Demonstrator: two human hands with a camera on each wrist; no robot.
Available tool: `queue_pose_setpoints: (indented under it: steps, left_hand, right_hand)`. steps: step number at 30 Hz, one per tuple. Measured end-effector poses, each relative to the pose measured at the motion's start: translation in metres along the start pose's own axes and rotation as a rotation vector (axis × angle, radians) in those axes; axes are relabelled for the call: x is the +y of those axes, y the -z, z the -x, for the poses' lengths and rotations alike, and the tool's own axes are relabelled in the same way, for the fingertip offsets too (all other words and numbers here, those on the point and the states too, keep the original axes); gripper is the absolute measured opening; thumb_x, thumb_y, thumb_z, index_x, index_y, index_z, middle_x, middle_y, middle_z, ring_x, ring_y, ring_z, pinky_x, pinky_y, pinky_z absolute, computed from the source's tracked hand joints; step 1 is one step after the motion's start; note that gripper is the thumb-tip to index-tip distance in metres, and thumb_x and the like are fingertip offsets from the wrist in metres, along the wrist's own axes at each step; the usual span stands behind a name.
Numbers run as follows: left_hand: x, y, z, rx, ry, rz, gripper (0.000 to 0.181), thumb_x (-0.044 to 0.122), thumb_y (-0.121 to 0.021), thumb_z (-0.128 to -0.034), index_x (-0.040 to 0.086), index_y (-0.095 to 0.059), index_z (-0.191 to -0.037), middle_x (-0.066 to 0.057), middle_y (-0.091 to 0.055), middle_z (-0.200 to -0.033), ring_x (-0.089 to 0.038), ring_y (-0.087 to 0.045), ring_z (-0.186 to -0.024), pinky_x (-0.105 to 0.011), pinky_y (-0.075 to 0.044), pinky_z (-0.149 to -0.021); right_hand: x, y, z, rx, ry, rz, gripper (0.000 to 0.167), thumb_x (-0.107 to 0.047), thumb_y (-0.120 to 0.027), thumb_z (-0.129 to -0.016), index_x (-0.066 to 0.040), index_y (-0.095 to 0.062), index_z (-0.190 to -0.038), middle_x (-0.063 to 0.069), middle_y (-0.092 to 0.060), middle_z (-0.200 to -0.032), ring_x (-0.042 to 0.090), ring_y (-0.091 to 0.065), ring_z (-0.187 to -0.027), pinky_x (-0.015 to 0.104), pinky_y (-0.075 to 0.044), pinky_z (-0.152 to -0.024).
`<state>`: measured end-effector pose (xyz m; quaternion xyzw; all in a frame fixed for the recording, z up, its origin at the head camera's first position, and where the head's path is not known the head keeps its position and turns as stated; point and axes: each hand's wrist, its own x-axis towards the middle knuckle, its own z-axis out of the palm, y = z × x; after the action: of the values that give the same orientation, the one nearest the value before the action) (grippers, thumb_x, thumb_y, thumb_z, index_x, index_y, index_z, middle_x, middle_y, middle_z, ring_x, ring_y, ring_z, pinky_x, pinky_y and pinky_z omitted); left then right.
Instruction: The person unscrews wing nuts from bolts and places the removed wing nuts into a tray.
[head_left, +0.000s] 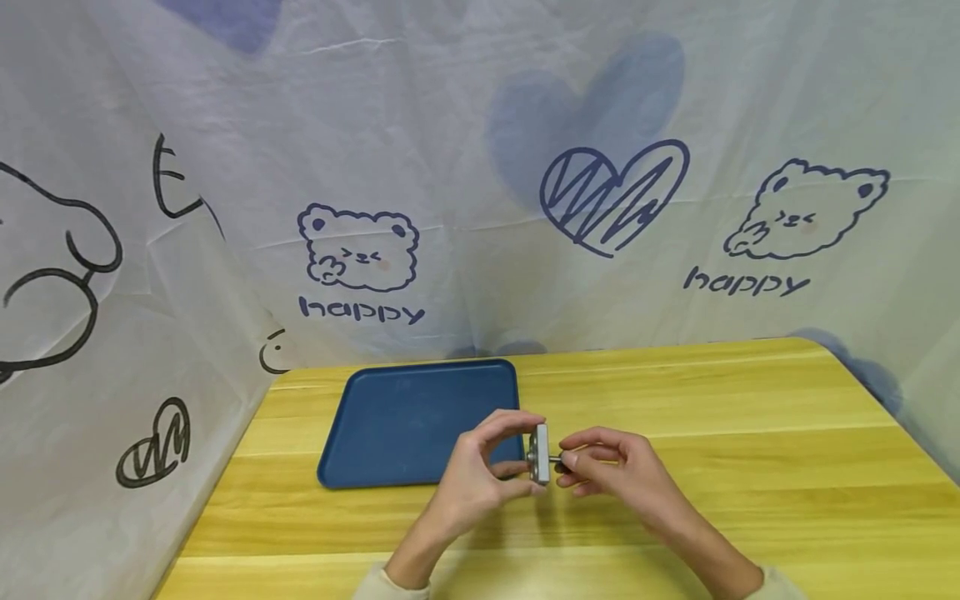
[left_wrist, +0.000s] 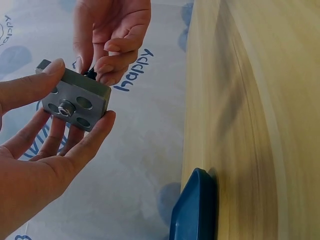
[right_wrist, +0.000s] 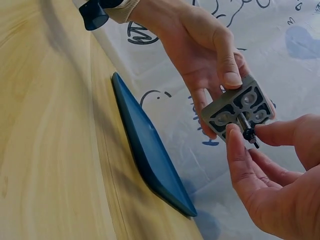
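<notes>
My left hand (head_left: 474,477) grips a small grey metal block (head_left: 542,454) by its edges, above the table and near the tray's right side. In the left wrist view, the block's face has several round holes, with a bolt head (left_wrist: 66,108) at its middle. The right wrist view shows the recessed back, where the bolt shank (right_wrist: 243,121) sticks out. A small black piece (right_wrist: 248,134) sits on the shank near its end; its exact kind is unclear. My right hand (head_left: 628,473) pinches that end between thumb and fingers.
A blue tray (head_left: 420,425) lies on the yellow wooden table (head_left: 712,408), left of the hands. White cloth (head_left: 465,167) with drawn bears and hearts hangs behind the table and along its left side.
</notes>
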<state>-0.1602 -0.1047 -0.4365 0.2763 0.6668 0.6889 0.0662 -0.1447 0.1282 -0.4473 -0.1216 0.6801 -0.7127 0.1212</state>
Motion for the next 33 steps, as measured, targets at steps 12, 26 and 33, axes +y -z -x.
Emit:
queue_pose_setpoints:
  steps: [12,26,33]
  left_hand:
    - [0.001,0.001,0.001,0.01,0.003,0.034,0.066,-0.014,-0.083,-0.0768,0.005,-0.062,-0.137,-0.018,-0.057,-0.135,-0.033,-0.055,-0.13,-0.044,-0.062,-0.089]
    - [0.008,0.007,0.003,0.028,0.065,0.165,0.064,-0.006,-0.083,-0.0821,0.006,-0.06,-0.14,-0.014,-0.054,-0.145,-0.033,-0.051,-0.135,-0.047,-0.061,-0.092]
    - [0.008,0.009,0.003,0.038,0.07,0.18,0.064,-0.005,-0.083,-0.0822,0.004,-0.059,-0.141,-0.013,-0.053,-0.147,-0.032,-0.052,-0.134,-0.045,-0.062,-0.09]
  right_hand:
    - [0.002,-0.006,0.0,0.066,0.209,0.137,0.021,-0.007,-0.071,-0.097,0.008,-0.066,-0.111,0.025,-0.072,-0.103,0.024,-0.076,-0.086,0.042,-0.066,-0.072]
    - [0.008,-0.016,0.0,0.227,0.841,0.611,0.032,0.011,-0.079,-0.083,-0.012,-0.075,-0.106,0.007,-0.076,-0.106,0.021,-0.075,-0.093,0.02,-0.06,-0.084]
    - [0.011,-0.014,-0.006,0.213,1.14,0.777,0.021,-0.018,-0.06,-0.106,-0.005,-0.075,-0.099,0.013,-0.072,-0.113,0.027,-0.075,-0.09,0.019,-0.06,-0.083]
